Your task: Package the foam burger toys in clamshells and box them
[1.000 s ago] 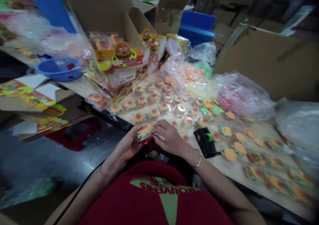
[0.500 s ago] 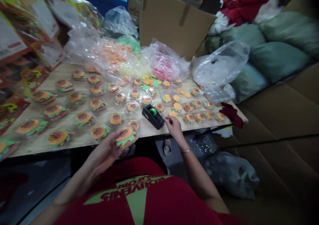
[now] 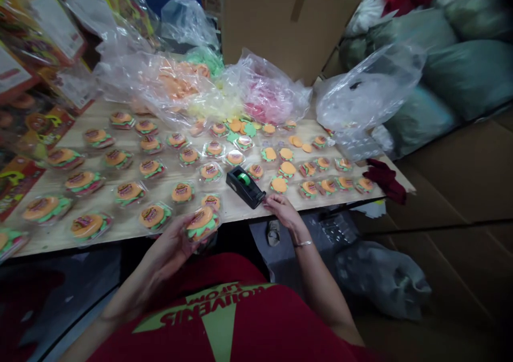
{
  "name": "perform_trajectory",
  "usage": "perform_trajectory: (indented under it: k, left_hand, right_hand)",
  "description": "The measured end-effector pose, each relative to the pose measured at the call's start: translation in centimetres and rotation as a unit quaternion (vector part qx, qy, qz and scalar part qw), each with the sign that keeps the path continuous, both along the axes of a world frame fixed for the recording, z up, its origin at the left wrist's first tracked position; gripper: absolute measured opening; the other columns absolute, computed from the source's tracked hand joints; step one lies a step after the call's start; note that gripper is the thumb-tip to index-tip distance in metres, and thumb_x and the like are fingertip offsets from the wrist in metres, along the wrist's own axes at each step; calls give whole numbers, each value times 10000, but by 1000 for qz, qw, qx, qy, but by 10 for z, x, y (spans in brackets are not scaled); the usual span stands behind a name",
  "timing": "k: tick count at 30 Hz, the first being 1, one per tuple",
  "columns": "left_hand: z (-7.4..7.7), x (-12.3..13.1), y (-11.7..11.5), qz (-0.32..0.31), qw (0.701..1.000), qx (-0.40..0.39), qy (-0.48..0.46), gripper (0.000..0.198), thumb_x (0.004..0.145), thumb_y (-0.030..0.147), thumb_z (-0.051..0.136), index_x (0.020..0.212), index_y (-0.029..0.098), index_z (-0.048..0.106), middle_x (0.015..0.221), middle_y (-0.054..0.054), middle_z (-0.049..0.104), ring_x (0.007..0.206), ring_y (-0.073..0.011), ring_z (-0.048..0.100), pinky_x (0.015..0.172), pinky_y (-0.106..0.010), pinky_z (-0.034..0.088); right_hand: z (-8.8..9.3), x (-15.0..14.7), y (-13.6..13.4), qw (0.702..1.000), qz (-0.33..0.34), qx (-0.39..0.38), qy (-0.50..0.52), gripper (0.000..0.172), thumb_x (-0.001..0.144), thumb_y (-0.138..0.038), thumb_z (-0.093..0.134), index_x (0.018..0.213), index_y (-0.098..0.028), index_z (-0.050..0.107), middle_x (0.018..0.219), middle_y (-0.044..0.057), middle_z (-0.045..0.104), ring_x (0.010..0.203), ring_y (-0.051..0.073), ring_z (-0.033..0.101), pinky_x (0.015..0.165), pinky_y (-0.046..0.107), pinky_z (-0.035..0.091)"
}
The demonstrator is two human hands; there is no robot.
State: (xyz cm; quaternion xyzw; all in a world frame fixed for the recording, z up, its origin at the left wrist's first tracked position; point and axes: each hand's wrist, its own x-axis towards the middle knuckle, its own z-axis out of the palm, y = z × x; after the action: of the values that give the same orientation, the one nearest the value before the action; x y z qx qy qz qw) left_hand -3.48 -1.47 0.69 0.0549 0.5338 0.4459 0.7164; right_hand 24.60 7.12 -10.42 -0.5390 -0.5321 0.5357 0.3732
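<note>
My left hand [image 3: 172, 244] is wrapped round a toy burger [image 3: 201, 222] in a clear plastic case, held just off the table's front edge. Its bun is orange with a dark printed logo, and green lettuce shows below. A black tape dispenser [image 3: 245, 187] with a green core stands on the table to the right of it. At the dispenser's cutting end, the fingers of my right hand [image 3: 284, 211] are pinched together on the end of the tape, which hardly shows. Several more cased burgers [image 3: 129, 192] lie in loose rows on the left.
On the right of the table [image 3: 240, 212] sit uncased burgers [image 3: 308, 188], loose orange buns [image 3: 287, 168] and a dark red cloth [image 3: 385, 180]. Clear bags of coloured pieces [image 3: 264, 92] line the back, before a cardboard box [image 3: 280, 25]. Printed packages [image 3: 44, 25] stand at left.
My view has shifted slightly. My right hand stays pinched at the dispenser's cutting end, a little lower. My left hand still holds the cased burger in about the same place.
</note>
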Motion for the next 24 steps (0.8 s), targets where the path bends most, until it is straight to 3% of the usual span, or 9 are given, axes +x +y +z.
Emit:
perform_trajectory:
  k: [4,7,10,15,18,21,24]
  left_hand:
    - [6,10,8,3,1000,10,-12,172,883,132,486,935,114,649,852,-108,738,656,-186,715,490,-232,578]
    - [12,18,9,21,999,23,-9,170,881,133,486,926,110,649,835,-93,734,635,-176,707,460,-225,565]
    - [14,23,8,57,997,48,14,172,874,138,495,950,110,647,878,-83,729,664,-165,702,472,-216,561]
    - [7,24,3,114,985,117,61,127,816,170,573,927,128,619,897,-51,709,773,-157,683,592,-233,576]
    - [4,25,-1,121,978,151,76,156,756,207,648,889,143,596,889,-32,702,795,-158,668,641,-254,571]
    - [3,25,-6,129,972,171,93,209,702,216,709,844,164,564,813,11,679,720,-134,650,624,-238,546]
    - [2,25,-10,149,963,196,107,255,690,215,726,874,182,552,840,20,671,730,-121,646,626,-212,527]
  right_hand:
    - [-17,-6,-1,999,-46,14,-8,359,730,-524,595,692,-172,536,662,-5,532,667,139,476,661,268,430]
    - [-16,-12,-5,996,-87,32,-17,303,716,-458,633,663,-182,520,660,-9,505,699,150,443,683,270,416]
    - [1,-24,-25,997,-66,27,2,288,749,-453,626,694,-184,536,676,1,535,701,158,483,690,281,439]
    - [49,-70,-71,981,87,16,173,316,829,-506,598,771,-197,563,738,12,602,710,154,566,713,286,472]
    - [73,-98,-80,973,125,25,191,346,819,-525,611,734,-193,563,684,-4,580,655,136,537,668,262,458]
    - [82,-113,-79,980,111,16,163,348,814,-511,613,707,-184,556,632,-20,550,598,118,496,602,237,423]
    - [78,-119,-78,988,89,16,125,327,839,-453,592,676,-173,544,589,-31,505,556,104,450,551,225,376]
